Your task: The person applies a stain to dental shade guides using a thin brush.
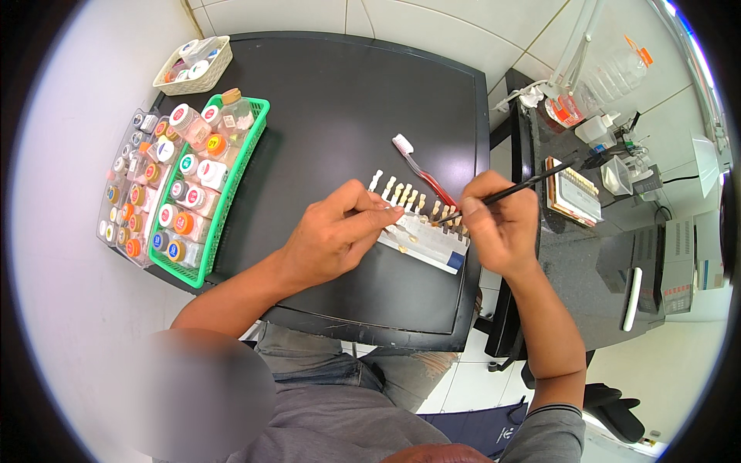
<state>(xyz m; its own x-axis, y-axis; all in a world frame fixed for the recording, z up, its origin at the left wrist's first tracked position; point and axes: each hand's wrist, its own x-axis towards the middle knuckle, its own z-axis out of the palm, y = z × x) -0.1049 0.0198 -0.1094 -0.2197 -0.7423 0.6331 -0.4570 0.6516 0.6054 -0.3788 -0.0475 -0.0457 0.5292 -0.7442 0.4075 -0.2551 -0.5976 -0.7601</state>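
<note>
Centrally, in my remote feed: tooth samples [421, 203] lie betw. both hands, along pale strip [428, 248]. R hand [500, 229] grips thin black stick [529, 183], tip nr samples; L hand [332, 233], beside samples, fingers curled, hold unclear to me.

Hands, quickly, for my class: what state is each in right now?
Left hand: closed in a pinch; whether it holds anything cannot be told.
Right hand: closed, holding a thin black tool.
</note>
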